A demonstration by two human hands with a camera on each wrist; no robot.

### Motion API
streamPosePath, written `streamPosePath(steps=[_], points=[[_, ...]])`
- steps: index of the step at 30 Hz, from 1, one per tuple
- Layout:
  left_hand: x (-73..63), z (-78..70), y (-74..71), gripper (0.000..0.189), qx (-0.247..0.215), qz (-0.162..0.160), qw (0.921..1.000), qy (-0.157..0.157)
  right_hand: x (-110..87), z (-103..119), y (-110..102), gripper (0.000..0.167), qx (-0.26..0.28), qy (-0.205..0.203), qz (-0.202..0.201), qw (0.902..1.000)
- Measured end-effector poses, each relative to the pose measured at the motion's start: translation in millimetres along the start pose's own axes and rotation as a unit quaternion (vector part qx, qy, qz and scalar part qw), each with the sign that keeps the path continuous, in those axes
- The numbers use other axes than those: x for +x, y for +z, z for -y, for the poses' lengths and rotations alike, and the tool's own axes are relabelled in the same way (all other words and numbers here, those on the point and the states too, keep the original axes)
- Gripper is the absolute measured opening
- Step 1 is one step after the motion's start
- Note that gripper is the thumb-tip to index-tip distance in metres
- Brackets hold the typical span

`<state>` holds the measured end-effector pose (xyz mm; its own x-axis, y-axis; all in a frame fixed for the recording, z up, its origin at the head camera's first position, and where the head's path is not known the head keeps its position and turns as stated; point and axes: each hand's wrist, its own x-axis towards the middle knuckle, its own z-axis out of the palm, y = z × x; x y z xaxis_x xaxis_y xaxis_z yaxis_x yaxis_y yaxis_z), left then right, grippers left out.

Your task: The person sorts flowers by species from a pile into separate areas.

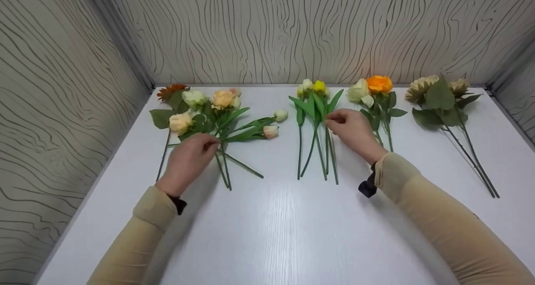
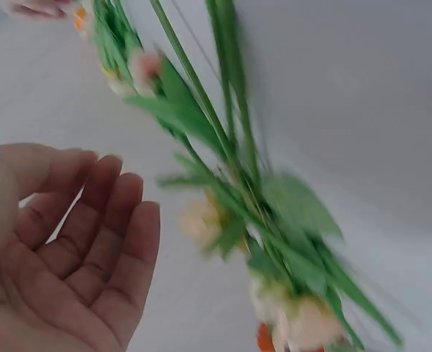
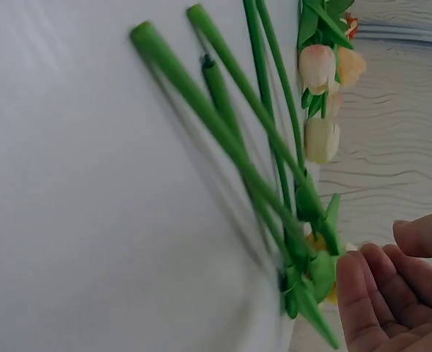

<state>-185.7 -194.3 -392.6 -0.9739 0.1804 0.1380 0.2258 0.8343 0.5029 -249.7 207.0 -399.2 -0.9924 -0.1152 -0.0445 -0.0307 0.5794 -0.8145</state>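
Above the left group of artificial flowers, my left hand (image 1: 190, 161) hovers with its fingers loosely bent. In the left wrist view its palm holds nothing, and the stems (image 2: 230, 154) lie beside the fingertips, apart from them. That group has peach roses (image 1: 223, 98), a pale tulip (image 1: 281, 115) and a pink tulip (image 1: 271, 131) pointing right. My right hand (image 1: 353, 132) is at the right edge of the middle bunch of yellow and white tulips (image 1: 319, 87). Its thumb stands apart from relaxed fingers in the right wrist view, near green leaves (image 3: 322, 275); contact is unclear.
Right of the tulips lie an orange rose (image 1: 379, 84) and a whitish rose (image 1: 358, 90). Farther right are beige flowers (image 1: 422, 88) with long stems. A rust-coloured flower (image 1: 170, 92) lies far left. The white table (image 1: 271, 235) ends at a patterned wall (image 1: 284, 34).
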Motion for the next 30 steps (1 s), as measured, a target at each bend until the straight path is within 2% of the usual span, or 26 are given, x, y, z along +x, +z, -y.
streamPosePath(steps=[4,8,11,15,18,20,24,30], points=[[14.2,25.7,-13.1,0.022,0.019,0.018,0.9985,-0.047,-10.7,22.8,22.3,0.029,-0.017,-0.066,0.010,0.9976],[25.5,42.2,-12.2,0.024,0.034,0.060,0.9946,-0.078,-23.5,43.3,55.0,0.023,-0.049,-0.140,0.040,0.9881],[30.7,48.3,-7.5,0.023,0.035,0.081,0.9921,-0.090,-33.5,54.3,80.2,0.020,-0.085,-0.202,0.069,0.9732],[33.1,51.7,-2.5,0.020,0.044,0.084,0.9914,-0.090,-45.1,62.6,104.9,0.019,-0.135,-0.272,0.105,0.9469],[35.1,52.4,-0.2,0.017,0.055,0.080,0.9918,-0.083,-50.7,63.4,113.7,0.018,-0.150,-0.297,0.116,0.9358],[36.1,51.3,1.1,0.015,0.060,0.077,0.9922,-0.077,-52.8,63.0,114.2,0.017,-0.151,-0.302,0.115,0.9342],[35.7,51.2,0.9,0.015,0.073,0.072,0.9928,-0.062,-54.8,59.6,109.6,0.017,-0.138,-0.296,0.109,0.9389],[30.5,53.4,-15.1,0.019,0.075,0.044,0.9950,-0.050,-60.1,49.1,91.6,0.017,-0.106,-0.279,0.092,0.9500]])
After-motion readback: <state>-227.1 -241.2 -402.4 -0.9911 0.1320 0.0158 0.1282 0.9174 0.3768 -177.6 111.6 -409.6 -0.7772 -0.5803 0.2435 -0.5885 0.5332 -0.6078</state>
